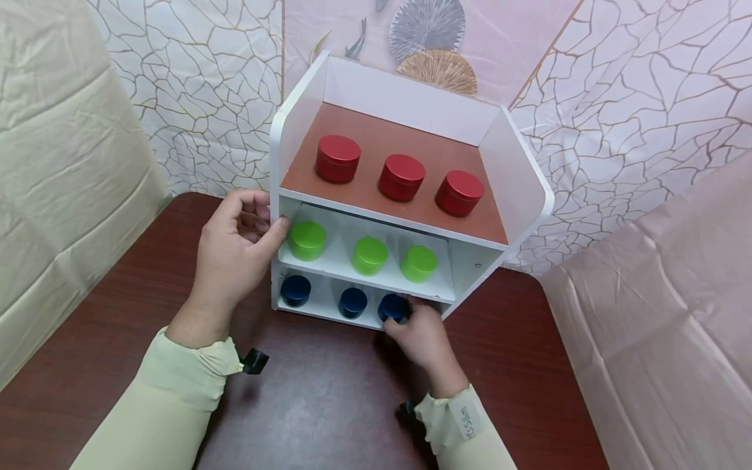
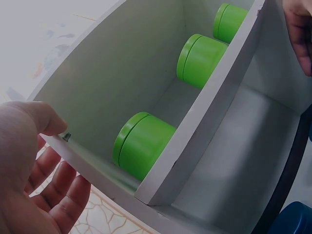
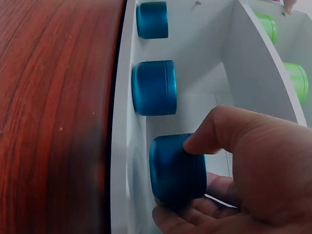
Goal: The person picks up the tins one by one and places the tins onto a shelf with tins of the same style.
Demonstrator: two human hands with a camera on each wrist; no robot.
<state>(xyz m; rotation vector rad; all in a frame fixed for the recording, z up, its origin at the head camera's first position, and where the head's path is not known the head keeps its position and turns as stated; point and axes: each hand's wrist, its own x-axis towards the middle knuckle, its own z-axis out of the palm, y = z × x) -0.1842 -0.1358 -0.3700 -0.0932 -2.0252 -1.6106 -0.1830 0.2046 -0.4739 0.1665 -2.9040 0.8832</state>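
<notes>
A small white shelf unit with a brown top board stands on the table. My left hand grips its left side panel, thumb on the front edge and fingers on the outer side. On the bottom level, my right hand holds the rightmost blue tin between thumb and fingers. Two more blue tins, a middle one and a left one, sit in line with it. Above them, three green tins stand on the middle level. Three red tins are spaced along the top board.
The dark reddish-brown table extends in front of the unit and to both sides. Behind it hangs a patterned cloth, with plain cloth drapes at the left and right. Black straps show at both wrists.
</notes>
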